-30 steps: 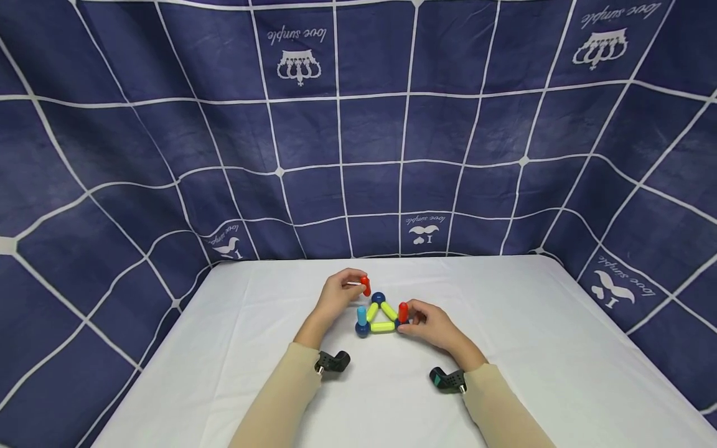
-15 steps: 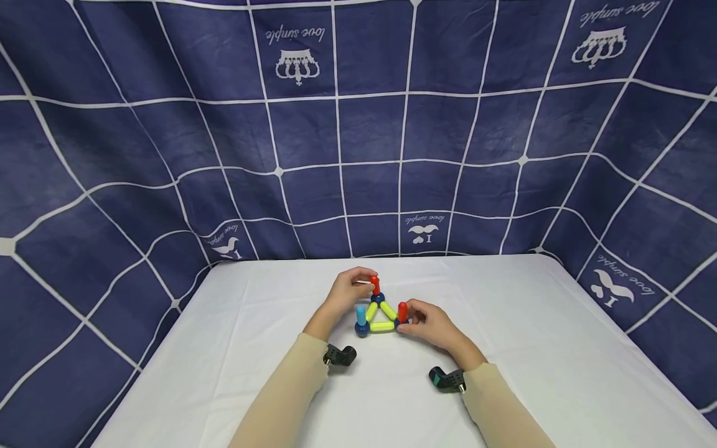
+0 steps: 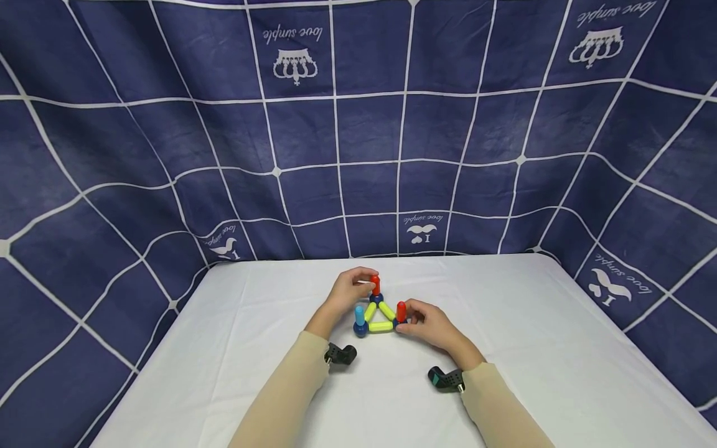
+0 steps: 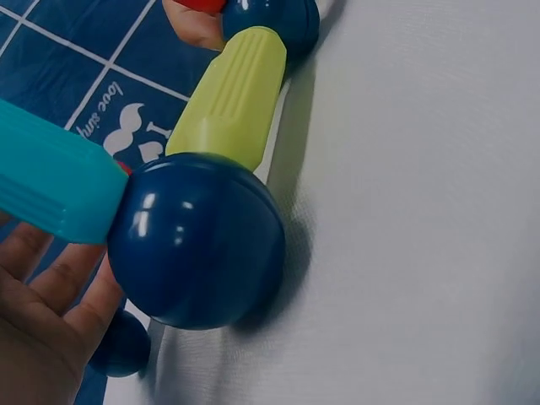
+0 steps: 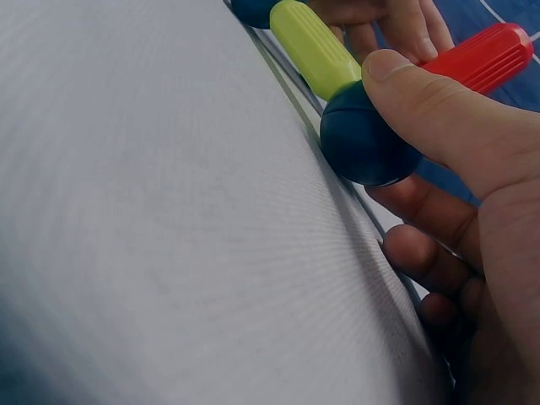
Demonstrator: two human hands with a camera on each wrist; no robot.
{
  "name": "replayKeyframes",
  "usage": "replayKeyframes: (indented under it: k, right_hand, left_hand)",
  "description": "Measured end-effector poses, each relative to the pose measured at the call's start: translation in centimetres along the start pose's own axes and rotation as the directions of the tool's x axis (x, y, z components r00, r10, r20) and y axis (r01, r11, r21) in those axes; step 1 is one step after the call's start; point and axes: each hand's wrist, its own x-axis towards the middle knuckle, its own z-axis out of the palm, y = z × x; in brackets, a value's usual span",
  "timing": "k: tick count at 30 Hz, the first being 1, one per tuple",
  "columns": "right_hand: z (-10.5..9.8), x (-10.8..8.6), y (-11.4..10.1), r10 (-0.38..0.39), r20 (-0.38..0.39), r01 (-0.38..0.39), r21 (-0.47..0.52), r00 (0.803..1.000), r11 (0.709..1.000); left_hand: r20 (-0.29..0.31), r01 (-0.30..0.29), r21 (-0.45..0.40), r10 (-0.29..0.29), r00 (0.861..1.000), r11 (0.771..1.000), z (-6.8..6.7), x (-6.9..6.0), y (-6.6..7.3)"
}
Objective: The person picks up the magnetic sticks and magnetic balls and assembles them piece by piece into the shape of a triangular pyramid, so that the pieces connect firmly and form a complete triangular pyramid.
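Note:
Three yellow-green magnetic rods and three dark blue balls form a triangle lying on the table. At the far corner my left hand pinches an upright red rod, whose lower end meets the far ball. With thumb and fingers my right hand grips the right corner ball. A second red rod stands on that ball. A light blue rod rises from the near-left ball. In the left wrist view this rod partly covers my left fingers.
White cloth covers the table. A dark blue curtain with white grid lines hangs behind and along both sides. Each wrist carries a black camera near its sleeve.
My left hand has moved right with its red rod and brought it upright onto the far ball, by half a second ago. My right hand has stayed at the right corner.

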Motion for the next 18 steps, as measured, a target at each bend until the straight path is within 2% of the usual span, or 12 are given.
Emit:
replayKeyframes:
  k: [5,9,14,18]
  right_hand:
    - [0.0,0.0,-0.1,0.007,0.002,-0.007,0.003,1.0,1.0]
    - [0.1,0.0,-0.2,0.019,0.006,-0.019,0.007,1.0,1.0]
    - [0.2,0.0,-0.2,0.019,-0.003,-0.019,-0.009,1.0,1.0]
    - [0.2,0.0,-0.1,0.028,-0.011,-0.028,-0.014,1.0,1.0]
  left_hand:
    - [-0.008,-0.002,-0.025,0.001,1.0,1.0,-0.1,-0.4,-0.5]
    - [-0.043,0.016,-0.047,-0.018,0.999,0.999,-0.2,-1.1,-0.8]
    - [-0.077,0.034,-0.064,-0.039,0.996,0.997,-0.5,-2.1,-0.9]
    - [-0.077,0.06,-0.061,-0.064,0.995,0.996,-0.8,-3.3,-0.8]
